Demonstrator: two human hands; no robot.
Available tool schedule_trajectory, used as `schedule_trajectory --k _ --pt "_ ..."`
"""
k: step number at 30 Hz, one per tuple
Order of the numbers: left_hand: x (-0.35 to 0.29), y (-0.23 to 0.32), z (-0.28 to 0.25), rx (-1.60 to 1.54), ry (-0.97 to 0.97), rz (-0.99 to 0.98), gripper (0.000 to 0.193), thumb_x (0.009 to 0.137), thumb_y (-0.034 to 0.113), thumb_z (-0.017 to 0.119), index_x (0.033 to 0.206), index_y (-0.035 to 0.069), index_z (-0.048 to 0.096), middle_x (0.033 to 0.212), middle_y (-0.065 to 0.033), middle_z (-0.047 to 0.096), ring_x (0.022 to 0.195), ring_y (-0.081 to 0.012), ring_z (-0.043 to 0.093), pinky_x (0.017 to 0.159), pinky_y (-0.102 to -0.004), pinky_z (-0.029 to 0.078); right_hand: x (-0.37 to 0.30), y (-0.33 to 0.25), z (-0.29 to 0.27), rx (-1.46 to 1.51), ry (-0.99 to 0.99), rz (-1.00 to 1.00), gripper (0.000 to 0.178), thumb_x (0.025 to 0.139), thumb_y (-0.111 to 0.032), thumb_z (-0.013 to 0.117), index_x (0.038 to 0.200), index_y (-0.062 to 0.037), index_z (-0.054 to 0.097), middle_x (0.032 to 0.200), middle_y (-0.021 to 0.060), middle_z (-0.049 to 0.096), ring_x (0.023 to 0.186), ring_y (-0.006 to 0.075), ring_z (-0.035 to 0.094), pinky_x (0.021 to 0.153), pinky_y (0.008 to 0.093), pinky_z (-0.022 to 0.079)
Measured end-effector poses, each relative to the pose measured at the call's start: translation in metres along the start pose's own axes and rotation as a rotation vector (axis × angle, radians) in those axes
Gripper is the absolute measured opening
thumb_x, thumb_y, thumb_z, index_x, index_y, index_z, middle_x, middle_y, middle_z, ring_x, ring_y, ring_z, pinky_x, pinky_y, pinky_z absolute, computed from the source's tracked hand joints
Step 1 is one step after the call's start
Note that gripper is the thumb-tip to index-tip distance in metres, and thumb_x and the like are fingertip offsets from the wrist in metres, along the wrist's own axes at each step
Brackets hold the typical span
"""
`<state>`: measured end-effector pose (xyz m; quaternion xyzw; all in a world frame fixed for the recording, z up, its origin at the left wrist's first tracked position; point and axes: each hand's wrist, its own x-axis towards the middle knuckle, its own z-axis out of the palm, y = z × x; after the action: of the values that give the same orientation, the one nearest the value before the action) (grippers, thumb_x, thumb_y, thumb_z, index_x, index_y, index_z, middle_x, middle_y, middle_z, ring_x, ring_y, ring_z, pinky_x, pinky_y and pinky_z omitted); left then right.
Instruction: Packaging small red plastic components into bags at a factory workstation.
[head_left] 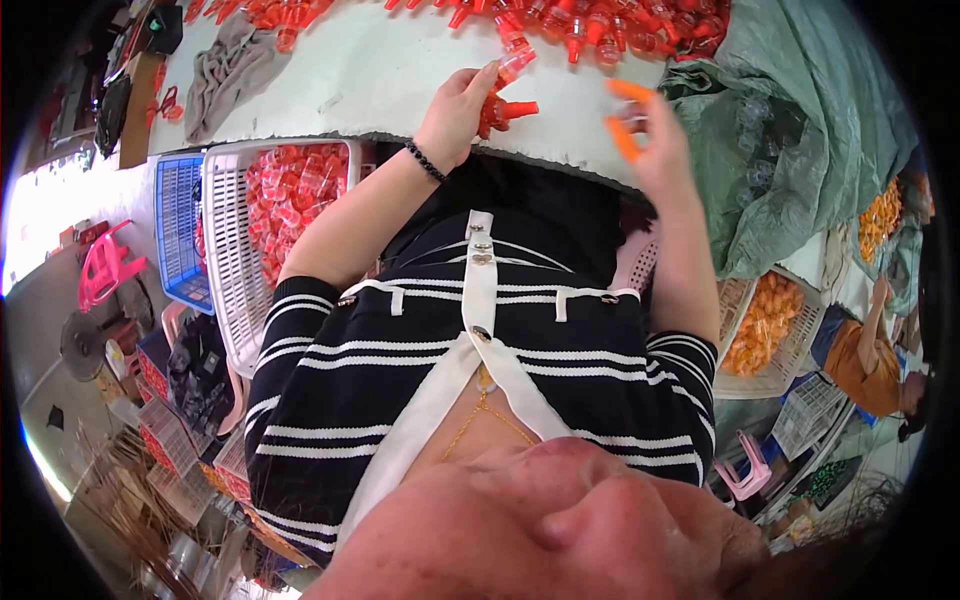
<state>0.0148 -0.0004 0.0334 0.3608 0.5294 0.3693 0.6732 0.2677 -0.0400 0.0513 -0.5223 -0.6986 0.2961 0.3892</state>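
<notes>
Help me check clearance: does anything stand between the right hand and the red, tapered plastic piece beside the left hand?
Nothing visible does: white tabletop shows between the right hand and the red, tapered plastic piece. The red plastic heap lies farther up.

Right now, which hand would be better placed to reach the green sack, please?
Likely the right hand: it's nearer the green sack; the left hand, farther off, holds red pieces.

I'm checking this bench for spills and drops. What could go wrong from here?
The red pieces at the left hand are close to the table edge, so one might fall. The heap of red pieces looks loose; a bump could scatter some. The green sack beside the right hand might get snagged.
</notes>
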Motion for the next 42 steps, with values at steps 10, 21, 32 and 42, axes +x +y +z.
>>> schedule_trajectory --k 10,21,32,42 --pt "-0.001 0.000 0.003 0.050 0.061 0.073 0.041 0.096 0.038 0.052 0.109 -0.002 0.052 0.069 -0.0039 0.058 0.053 -0.0105 0.056 0.043 -0.0213 0.039 0.014 -0.038 0.066 0.125 -0.128 -0.144 0.041 0.076 -0.001 0.072 0.115 -0.0056 0.060 0.099 0.0078 0.061 0.083 0.0188 0.059 0.074 0.0272 0.050" --pt "0.000 -0.009 0.008 0.248 0.126 0.341 0.038 0.094 0.032 0.057 0.111 -0.001 0.051 0.081 -0.0058 0.061 0.061 -0.0112 0.058 0.051 -0.0235 0.045 0.010 -0.026 0.083 0.140 -0.063 -0.141 0.026 0.083 -0.010 0.067 0.105 0.0008 0.058 0.090 0.0094 0.064 0.079 0.0195 0.063 0.068 0.0315 0.052" --pt "-0.033 -0.008 -0.019 0.798 0.123 0.980 0.034 0.086 0.016 0.066 0.113 0.000 0.052 0.086 -0.0092 0.063 0.071 -0.0136 0.061 0.063 -0.0279 0.051 -0.002 -0.011 0.105 0.999 -0.356 0.769 0.025 0.094 -0.025 0.054 0.110 -0.0061 0.059 0.088 0.0031 0.062 0.073 0.0125 0.059 0.063 0.0253 0.050" --pt "-0.107 0.019 -0.201 1.452 0.441 0.448 0.038 0.085 0.029 0.065 0.113 0.004 0.057 0.089 -0.0131 0.065 0.082 -0.0289 0.065 0.071 -0.0376 0.053 0.047 0.025 0.050 -0.215 0.029 0.054 0.021 0.087 -0.017 0.060 0.107 -0.0089 0.059 0.087 0.0072 0.060 0.072 0.0213 0.060 0.064 0.0340 0.049"
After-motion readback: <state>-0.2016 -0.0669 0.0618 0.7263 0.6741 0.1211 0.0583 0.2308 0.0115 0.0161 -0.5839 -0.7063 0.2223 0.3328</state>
